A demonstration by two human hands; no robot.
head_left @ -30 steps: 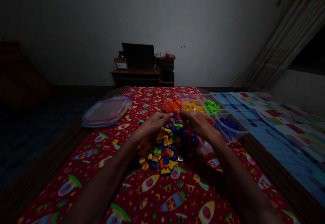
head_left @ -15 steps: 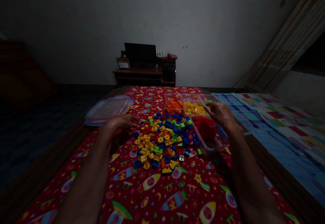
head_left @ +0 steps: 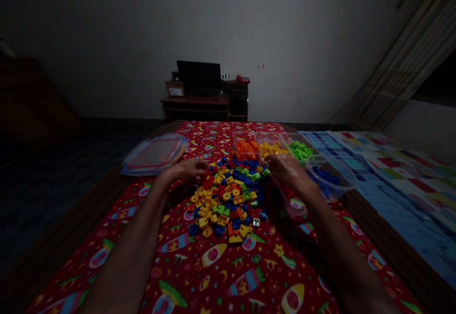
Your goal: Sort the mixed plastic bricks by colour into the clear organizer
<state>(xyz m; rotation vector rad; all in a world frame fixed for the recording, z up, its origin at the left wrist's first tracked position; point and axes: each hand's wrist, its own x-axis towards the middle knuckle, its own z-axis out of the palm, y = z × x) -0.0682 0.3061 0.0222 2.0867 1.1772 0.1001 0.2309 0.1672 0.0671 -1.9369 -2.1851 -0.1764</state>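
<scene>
A mixed pile of toy building blocks (head_left: 224, 195) in yellow, blue, green, red and orange lies on the red patterned cloth (head_left: 199, 276). At the pile's left back edge is my left hand (head_left: 194, 168), its fingers bent together beside a red block (head_left: 207, 179); whatever they hold is hidden. My right hand (head_left: 287, 169) hovers over the pile's right back edge, fingers curled down and closed, their contents out of sight. Beneath that hand and wrist, the container of red blocks (head_left: 294, 207) is mostly covered. Behind it are clear containers with orange blocks (head_left: 246, 147), yellow blocks (head_left: 272, 149) and green blocks (head_left: 301, 151).
A round clear tub (head_left: 351, 183) with blue blocks stands at the table's right side. Stacked clear lids (head_left: 155, 152) lie at the left. Beyond the table is a desk with a monitor (head_left: 198, 77). A bed with a checked cover (head_left: 399, 157) adjoins on the right.
My right hand has moved left from above the containers to the pile, uncovering the green blocks and the blue tub. My left hand has shifted right, further onto the pile.
</scene>
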